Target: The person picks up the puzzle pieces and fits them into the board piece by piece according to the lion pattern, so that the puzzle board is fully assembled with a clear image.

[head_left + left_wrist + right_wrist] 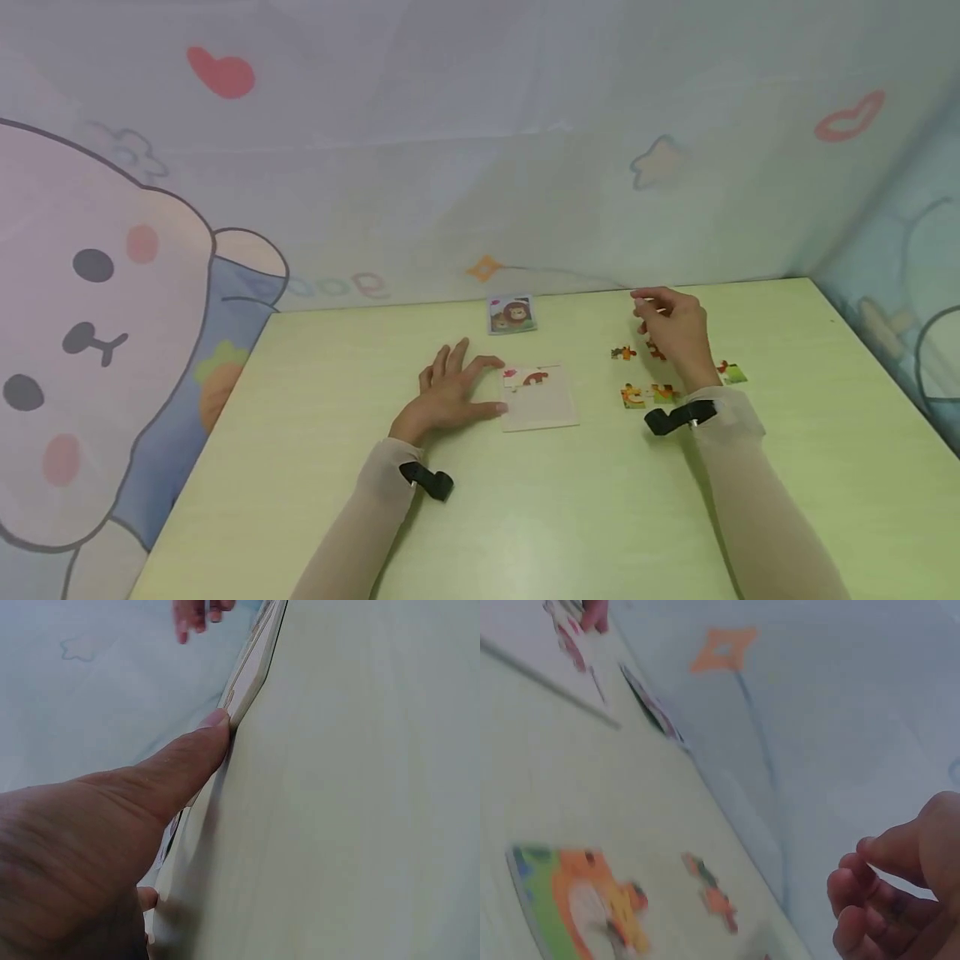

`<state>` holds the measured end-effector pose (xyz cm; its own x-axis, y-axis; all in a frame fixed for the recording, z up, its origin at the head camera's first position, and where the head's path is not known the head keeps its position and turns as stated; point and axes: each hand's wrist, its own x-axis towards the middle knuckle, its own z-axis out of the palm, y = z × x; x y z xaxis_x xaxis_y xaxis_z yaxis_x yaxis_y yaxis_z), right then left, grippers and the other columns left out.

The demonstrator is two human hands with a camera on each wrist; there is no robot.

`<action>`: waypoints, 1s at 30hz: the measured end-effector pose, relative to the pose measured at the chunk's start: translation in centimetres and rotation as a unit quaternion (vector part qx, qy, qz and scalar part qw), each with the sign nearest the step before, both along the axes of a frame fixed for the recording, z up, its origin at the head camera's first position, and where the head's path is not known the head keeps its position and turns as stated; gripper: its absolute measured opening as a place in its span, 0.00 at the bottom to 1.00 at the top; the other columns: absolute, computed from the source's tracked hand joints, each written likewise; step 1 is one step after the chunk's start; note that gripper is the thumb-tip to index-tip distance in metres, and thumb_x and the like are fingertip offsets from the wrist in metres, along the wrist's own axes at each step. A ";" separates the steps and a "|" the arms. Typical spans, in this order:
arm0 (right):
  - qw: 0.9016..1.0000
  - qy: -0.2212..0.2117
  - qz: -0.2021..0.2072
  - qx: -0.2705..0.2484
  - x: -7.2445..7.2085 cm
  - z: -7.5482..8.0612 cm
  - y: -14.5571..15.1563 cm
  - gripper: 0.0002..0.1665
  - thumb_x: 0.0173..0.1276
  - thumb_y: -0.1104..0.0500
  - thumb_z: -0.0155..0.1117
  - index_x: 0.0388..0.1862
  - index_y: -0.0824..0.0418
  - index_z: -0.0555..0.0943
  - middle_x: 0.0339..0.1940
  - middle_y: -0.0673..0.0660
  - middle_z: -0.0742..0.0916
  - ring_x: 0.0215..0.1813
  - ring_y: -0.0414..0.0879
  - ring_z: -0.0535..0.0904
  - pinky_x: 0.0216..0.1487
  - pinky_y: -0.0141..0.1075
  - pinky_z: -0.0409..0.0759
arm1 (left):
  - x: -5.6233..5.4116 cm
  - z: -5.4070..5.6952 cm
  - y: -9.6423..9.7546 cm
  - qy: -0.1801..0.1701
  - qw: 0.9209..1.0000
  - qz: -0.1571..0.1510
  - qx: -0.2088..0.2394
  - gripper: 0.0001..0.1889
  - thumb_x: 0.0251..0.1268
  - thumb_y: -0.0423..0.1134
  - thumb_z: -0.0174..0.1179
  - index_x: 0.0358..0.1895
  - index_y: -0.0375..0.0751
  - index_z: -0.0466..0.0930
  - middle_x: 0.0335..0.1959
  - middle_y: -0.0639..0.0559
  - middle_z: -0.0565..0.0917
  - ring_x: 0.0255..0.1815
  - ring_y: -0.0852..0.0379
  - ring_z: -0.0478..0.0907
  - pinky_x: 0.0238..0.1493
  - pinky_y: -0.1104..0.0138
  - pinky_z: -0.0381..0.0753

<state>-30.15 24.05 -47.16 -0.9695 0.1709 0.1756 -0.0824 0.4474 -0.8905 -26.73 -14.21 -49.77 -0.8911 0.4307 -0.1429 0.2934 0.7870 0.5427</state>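
Note:
In the head view, my left hand (447, 393) rests with spread fingers at the left edge of a white square puzzle board (542, 408). Its thumb touches the board's edge, as the left wrist view also shows. A few joined puzzle pieces (531, 378) with pink and brown print lie at the board's top left. My right hand (677, 329) hovers over the far right part of the table, above loose puzzle pieces (623, 353). Its fingers are loosely bent in the right wrist view, and nothing shows between thumb and fingertips. Its wrist partly covers some pieces.
A lion picture card (512, 314) lies at the table's back, beyond the board. Nearer on the right are orange puzzle pieces (633, 396), with a green puzzle piece (732, 372) beside the right wrist. A printed cloth (420, 150) hangs behind the table (525, 508).

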 end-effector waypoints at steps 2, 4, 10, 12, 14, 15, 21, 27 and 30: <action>0.999 -0.014 -0.029 0.031 -0.5 -0.7 1.4 0.20 0.85 0.50 0.59 0.64 0.58 0.87 0.47 0.64 0.90 0.33 0.46 0.84 0.28 0.33 0.79 | -0.1 -0.1 -0.1 0.001 1.000 0.000 -0.001 0.35 0.68 0.67 0.67 0.76 0.75 0.65 0.92 0.41 0.33 0.91 0.31 0.24 0.81 0.30 0.33; 0.996 -0.024 -0.062 0.055 -0.9 -1.2 2.7 0.20 0.85 0.52 0.57 0.63 0.60 0.87 0.48 0.64 0.89 0.39 0.46 0.82 0.36 0.34 0.77 | -0.1 -0.1 -0.1 0.003 1.000 -0.001 0.000 0.36 0.68 0.68 0.67 0.76 0.74 0.65 0.92 0.41 0.34 0.91 0.31 0.23 0.81 0.30 0.33; 0.987 -0.025 -0.110 0.114 -1.9 -2.1 5.5 0.21 0.83 0.59 0.55 0.64 0.68 0.85 0.53 0.72 0.87 0.53 0.66 0.78 0.55 0.54 0.71 | 0.1 0.2 -0.1 0.004 1.000 -0.010 0.010 0.36 0.67 0.71 0.66 0.76 0.75 0.65 0.92 0.38 0.34 0.90 0.28 0.24 0.80 0.28 0.34; 0.984 -0.035 -0.100 0.140 -2.0 -2.2 6.0 0.23 0.82 0.60 0.53 0.67 0.69 0.83 0.57 0.76 0.86 0.59 0.72 0.76 0.62 0.62 0.68 | 0.1 0.2 -0.1 0.007 1.000 -0.010 0.011 0.36 0.66 0.73 0.65 0.75 0.75 0.66 0.91 0.38 0.35 0.90 0.27 0.25 0.79 0.27 0.35; 0.980 -0.054 -0.088 0.172 -2.0 -2.2 6.5 0.25 0.82 0.60 0.52 0.70 0.69 0.81 0.62 0.80 0.82 0.63 0.77 0.72 0.66 0.67 0.65 | 0.1 0.0 -0.1 0.010 1.000 -0.009 0.010 0.36 0.66 0.73 0.65 0.75 0.76 0.65 0.92 0.38 0.35 0.90 0.27 0.26 0.79 0.27 0.35; 0.976 -0.065 -0.082 0.189 -2.0 -2.2 6.7 0.25 0.82 0.60 0.51 0.72 0.68 0.79 0.64 0.82 0.80 0.64 0.80 0.70 0.66 0.69 0.64 | 0.1 0.1 -0.1 0.011 1.000 -0.007 0.010 0.37 0.65 0.73 0.66 0.75 0.76 0.66 0.92 0.38 0.36 0.90 0.27 0.26 0.79 0.27 0.36; 0.958 -0.113 -0.057 0.259 -2.1 -2.2 7.3 0.27 0.83 0.59 0.47 0.75 0.63 0.77 0.67 0.89 0.69 0.66 0.86 0.62 0.63 0.72 0.62 | 0.3 0.4 -0.2 0.009 1.000 -0.005 0.014 0.36 0.66 0.72 0.66 0.75 0.75 0.66 0.92 0.38 0.36 0.90 0.28 0.26 0.80 0.28 0.36; 0.960 -0.110 -0.052 0.253 -2.1 -2.4 7.6 0.22 0.81 0.60 0.49 0.68 0.64 0.77 0.67 0.90 0.69 0.68 0.88 0.59 0.63 0.73 0.60 | 0.3 0.4 -0.2 0.005 1.000 -0.004 0.012 0.36 0.66 0.71 0.67 0.75 0.75 0.66 0.92 0.38 0.36 0.90 0.29 0.25 0.80 0.28 0.36; 0.963 -0.100 -0.055 0.246 -2.0 -2.3 7.7 0.20 0.81 0.59 0.52 0.66 0.66 0.73 0.66 0.87 0.70 0.68 0.87 0.60 0.62 0.73 0.59 | 0.3 0.2 -0.1 0.008 1.000 -0.002 0.009 0.36 0.67 0.68 0.67 0.75 0.74 0.66 0.92 0.39 0.35 0.91 0.30 0.25 0.81 0.29 0.35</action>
